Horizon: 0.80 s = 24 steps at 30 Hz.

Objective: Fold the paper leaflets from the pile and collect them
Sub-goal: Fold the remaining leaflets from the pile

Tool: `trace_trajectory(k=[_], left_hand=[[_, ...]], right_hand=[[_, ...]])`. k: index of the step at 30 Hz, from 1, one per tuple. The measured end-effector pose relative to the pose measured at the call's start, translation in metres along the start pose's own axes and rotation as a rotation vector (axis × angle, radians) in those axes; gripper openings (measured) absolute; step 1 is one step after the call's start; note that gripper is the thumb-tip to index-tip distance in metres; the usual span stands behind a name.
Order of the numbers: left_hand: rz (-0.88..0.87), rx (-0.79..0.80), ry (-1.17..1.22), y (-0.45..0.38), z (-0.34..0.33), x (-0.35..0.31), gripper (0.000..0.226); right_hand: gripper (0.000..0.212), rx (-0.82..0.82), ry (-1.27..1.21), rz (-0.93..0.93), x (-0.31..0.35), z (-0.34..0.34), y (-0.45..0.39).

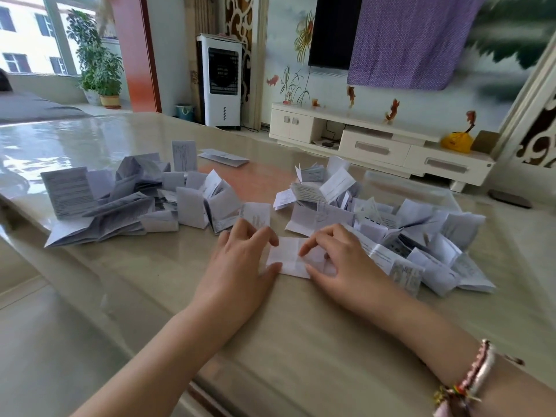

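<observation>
Head view is showing us a glossy beige worktop (301, 341) with our two bare hands meeting over one small white leaflet (290, 257) lying flat near its middle. Our left hand (240, 266) is holding the leaflet's left edge, thumb at the near corner and curled fingers at the far one, so it is grasping the paper. Our right hand (340, 260) is pressing on the leaflet's right part, with a bent fingertip bearing down at the crease and the thumb along the near edge; it too is gripping the paper. A bracelet (469, 383) is circling the right wrist. To the left, a left pile (135, 200) of leaflets is lying loosely, many partly creased and some standing up. To the right, a right pile (391, 230) is spreading just beside the right hand, touching its far side. Beyond the worktop, a white cabinet (376, 145) is standing against the wall, and a white fan unit (221, 82) is standing on the floor.
</observation>
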<state>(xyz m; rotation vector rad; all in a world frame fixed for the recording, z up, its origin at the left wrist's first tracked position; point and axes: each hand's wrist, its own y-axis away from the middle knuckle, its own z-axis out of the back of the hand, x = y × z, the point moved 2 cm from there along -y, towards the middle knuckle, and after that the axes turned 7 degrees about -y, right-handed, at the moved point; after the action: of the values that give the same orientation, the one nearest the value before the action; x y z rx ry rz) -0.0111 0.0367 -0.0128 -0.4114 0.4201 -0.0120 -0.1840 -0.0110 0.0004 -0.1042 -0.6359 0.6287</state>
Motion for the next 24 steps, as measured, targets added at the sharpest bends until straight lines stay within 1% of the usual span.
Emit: trace_trajectory(k=[3, 5, 6, 7, 9, 12, 14, 16, 20, 22, 24], left_hand=[[-0.112, -0.024, -0.047, -0.001, -0.002, -0.001, 0.021], [-0.149, -0.005, -0.071, -0.001, -0.004, 0.001, 0.019], [-0.161, -0.004, -0.084, -0.002, -0.004, 0.003, 0.024], [-0.174, -0.008, -0.091, -0.002, -0.004, 0.004, 0.034], [-0.187, -0.012, -0.091, -0.004, -0.003, 0.005, 0.047], [-0.2, -0.02, -0.088, -0.006, -0.003, 0.006, 0.053], [-0.228, -0.044, -0.101, -0.006, -0.004, 0.007, 0.057], [-0.23, -0.073, -0.105, -0.007, -0.003, 0.007, 0.052], [-0.202, -0.077, -0.061, -0.008, 0.003, 0.003, 0.027], [-0.177, -0.056, 0.013, -0.008, 0.005, 0.003, 0.017], [-0.11, -0.042, 0.101, -0.009, 0.005, 0.005, 0.014]], right_hand=[[0.025, -0.044, 0.129, 0.097, -0.002, 0.004, 0.002], [0.034, -0.003, 0.175, 0.169, -0.001, 0.006, 0.004], [0.039, 0.032, 0.192, 0.182, -0.001, 0.007, 0.005], [0.041, 0.058, 0.206, 0.181, 0.0, 0.007, 0.006], [0.039, 0.073, 0.236, 0.191, 0.001, 0.008, 0.006], [0.03, 0.057, 0.318, 0.245, 0.005, 0.008, 0.007], [0.029, 0.059, 0.354, 0.243, 0.005, 0.005, 0.006], [0.028, 0.028, 0.291, 0.218, 0.005, 0.005, 0.007], [0.019, -0.055, 0.051, 0.134, 0.006, 0.011, 0.008], [0.015, -0.057, -0.101, 0.063, 0.006, 0.013, 0.008], [0.015, -0.057, -0.221, -0.026, 0.005, 0.011, 0.006]])
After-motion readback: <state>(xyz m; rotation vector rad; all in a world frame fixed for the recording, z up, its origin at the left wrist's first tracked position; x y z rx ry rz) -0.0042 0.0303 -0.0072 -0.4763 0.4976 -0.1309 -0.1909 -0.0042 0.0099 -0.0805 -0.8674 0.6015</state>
